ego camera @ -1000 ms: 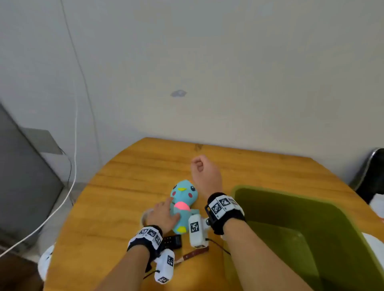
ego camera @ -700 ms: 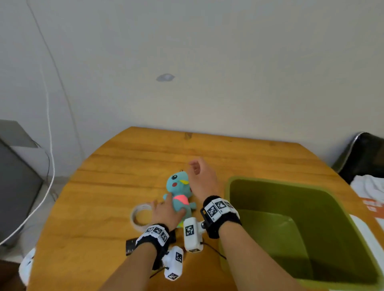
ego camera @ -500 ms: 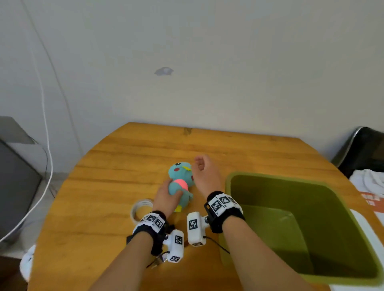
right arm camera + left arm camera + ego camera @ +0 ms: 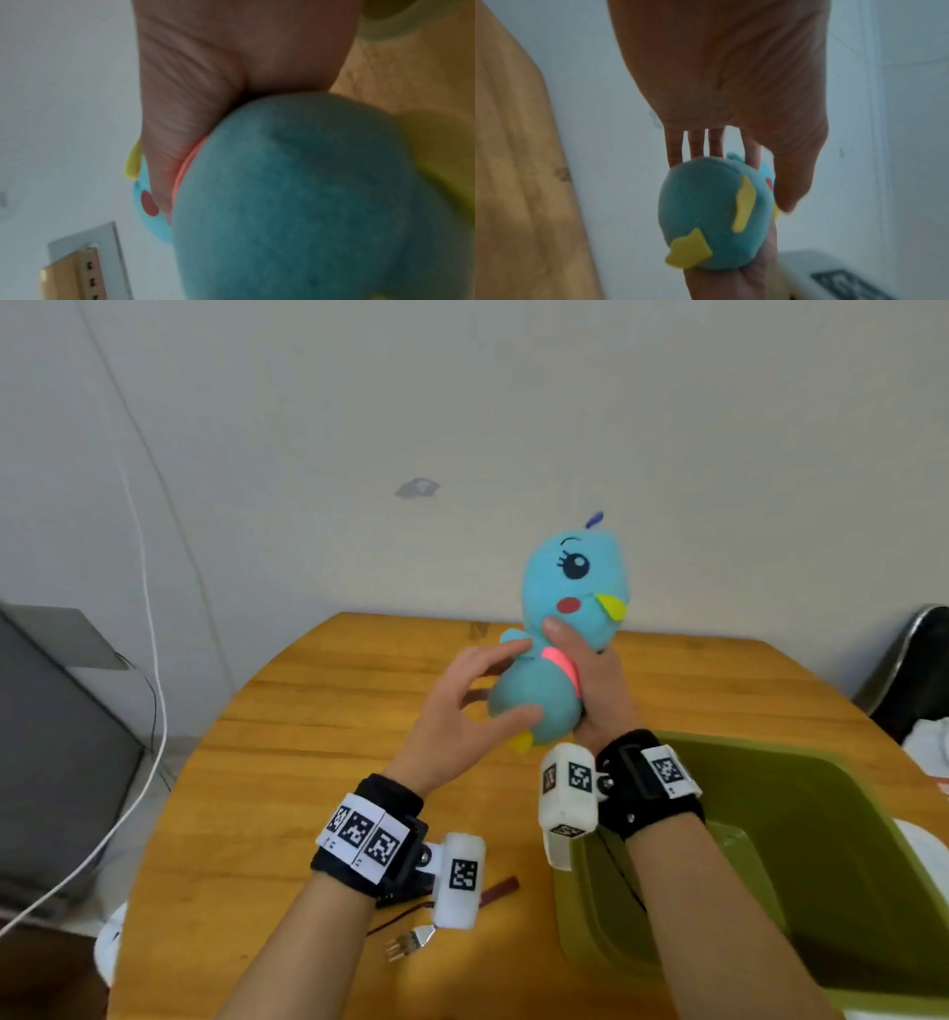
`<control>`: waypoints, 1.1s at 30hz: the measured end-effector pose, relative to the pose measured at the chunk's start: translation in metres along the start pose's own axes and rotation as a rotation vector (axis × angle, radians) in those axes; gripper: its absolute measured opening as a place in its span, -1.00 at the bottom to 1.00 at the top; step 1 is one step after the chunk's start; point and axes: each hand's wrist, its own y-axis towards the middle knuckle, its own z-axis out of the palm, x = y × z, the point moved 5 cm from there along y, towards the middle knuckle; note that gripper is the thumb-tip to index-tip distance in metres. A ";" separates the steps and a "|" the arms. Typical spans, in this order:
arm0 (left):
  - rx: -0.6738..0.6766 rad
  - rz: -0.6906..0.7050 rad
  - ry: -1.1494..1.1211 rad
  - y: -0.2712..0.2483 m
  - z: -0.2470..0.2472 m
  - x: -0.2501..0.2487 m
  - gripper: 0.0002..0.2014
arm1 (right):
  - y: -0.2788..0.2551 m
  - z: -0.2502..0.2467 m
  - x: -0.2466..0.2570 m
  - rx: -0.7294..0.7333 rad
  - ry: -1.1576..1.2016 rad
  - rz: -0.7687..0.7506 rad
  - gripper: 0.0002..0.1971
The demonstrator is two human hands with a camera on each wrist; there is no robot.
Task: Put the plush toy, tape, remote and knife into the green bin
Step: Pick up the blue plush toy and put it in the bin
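The blue plush toy (image 4: 557, 695) is up in the air over the far edge of the green bin (image 4: 744, 748), upright with its face toward the right. My right hand (image 4: 585, 675) grips it round the neck and body, thumb across the pink collar. My left hand (image 4: 506, 680) touches its left side with straight fingers (image 4: 695, 142) and the thumb under its belly. The black remote (image 4: 398, 897) shows partly under my left wrist. A brown knife handle (image 4: 500, 888) pokes out beside the wrist camera. The tape is hidden.
The round wooden table (image 4: 308, 788) ends at a white wall. A small metal pronged piece (image 4: 408, 945) lies near the front left. A grey cabinet (image 4: 51, 762) and a white cable (image 4: 154, 701) are off the table's left edge. The bin's inside looks bare.
The plush toy has gone from lying on the table to being held high. My right hand has taken hold of it, and my left hand's fingers have straightened against its side.
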 end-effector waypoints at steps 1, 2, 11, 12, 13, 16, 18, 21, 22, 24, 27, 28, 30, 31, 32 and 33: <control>-0.065 -0.014 -0.056 0.005 -0.001 -0.005 -0.57 | 0.000 -0.006 0.011 -0.010 0.001 -0.035 -0.47; -0.170 -0.047 -0.104 0.010 -0.002 -0.005 -0.66 | -0.001 -0.013 0.023 -0.019 -0.011 -0.079 -0.56; -0.261 -0.916 -0.248 -0.010 0.090 0.076 -0.86 | -0.018 -0.098 0.072 -0.023 -0.360 -0.238 -0.60; -0.254 -0.981 -0.258 -0.013 0.104 0.080 -0.88 | -0.020 -0.111 0.069 -0.003 -0.410 -0.223 -0.67; -0.258 -1.054 -0.291 -0.017 0.115 0.081 -0.88 | -0.022 -0.123 0.063 0.017 -0.452 -0.200 -0.70; -0.295 -1.184 -0.420 -0.020 0.143 0.077 -0.83 | -0.029 -0.161 0.044 0.066 -0.532 -0.064 -0.56; -0.314 -1.207 -0.407 -0.018 0.150 0.069 -0.80 | -0.033 -0.184 0.033 0.138 -0.584 0.032 -0.64; -0.362 -1.213 -0.376 -0.008 0.155 0.067 -0.80 | -0.037 -0.213 0.011 0.314 -0.693 0.202 -0.74; -0.390 -1.213 -0.358 -0.006 0.155 0.070 -0.78 | -0.036 -0.221 0.003 0.374 -0.774 0.256 -0.70; -0.447 -1.205 -0.332 -0.005 0.157 0.074 -0.74 | -0.033 -0.235 -0.013 0.489 -1.003 0.312 -0.58; -0.517 -1.171 -0.331 -0.006 0.162 0.082 -0.77 | -0.017 -0.247 -0.040 0.667 -1.430 0.286 -0.24; -0.543 -1.152 -0.325 -0.006 0.163 0.086 -0.80 | -0.011 -0.249 -0.049 0.717 -1.572 0.253 -0.15; -0.598 -1.133 -0.305 -0.007 0.162 0.086 -0.84 | -0.003 -0.249 -0.066 0.797 -1.771 0.167 -0.09; -0.616 -1.129 -0.302 -0.009 0.162 0.086 -0.86 | 0.000 -0.247 -0.074 0.839 -1.824 0.131 -0.10; -0.624 -1.122 -0.304 -0.009 0.162 0.087 -0.87 | 0.001 -0.245 -0.081 0.885 -1.853 0.110 -0.11; -0.624 -1.115 -0.305 -0.009 0.162 0.089 -0.86 | 0.001 -0.243 -0.088 0.931 -1.866 0.098 -0.12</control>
